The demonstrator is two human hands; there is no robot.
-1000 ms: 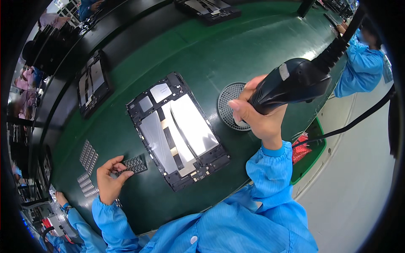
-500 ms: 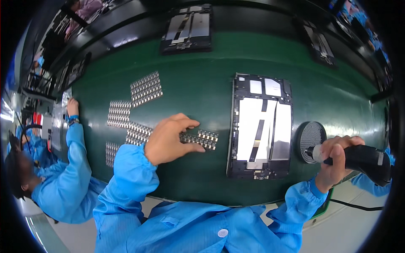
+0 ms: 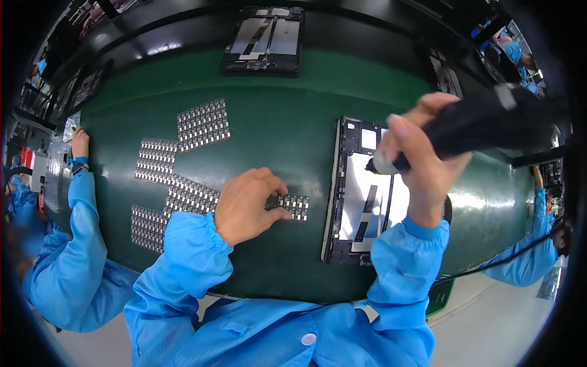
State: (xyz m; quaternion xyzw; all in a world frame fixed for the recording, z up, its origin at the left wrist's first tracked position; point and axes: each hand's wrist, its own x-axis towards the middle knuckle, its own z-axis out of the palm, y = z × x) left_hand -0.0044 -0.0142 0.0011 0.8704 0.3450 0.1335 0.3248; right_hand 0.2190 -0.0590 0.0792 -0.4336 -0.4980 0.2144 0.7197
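Pinching a component panel (image 3: 297, 208) with the left hand (image 3: 247, 205), just left of the open tablet (image 3: 345, 208) on the worktop (image 3: 275, 263); clasping a black tool (image 3: 483, 122) in the right hand (image 3: 431, 165) over the tablet. Probably working best by handling the panel lightly and aiming the tip (image 3: 371, 165) squarely. Hiding the tablet's right part behind that hand; blurring the tool; leaving tip contact uncertain.

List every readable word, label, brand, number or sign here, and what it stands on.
No text is readable.
Black electric screwdriver: pale patch, too blurred.
Circuit-board panel in the left hand, and loose panels: any marks too small.
Opened tablet: any print too small.
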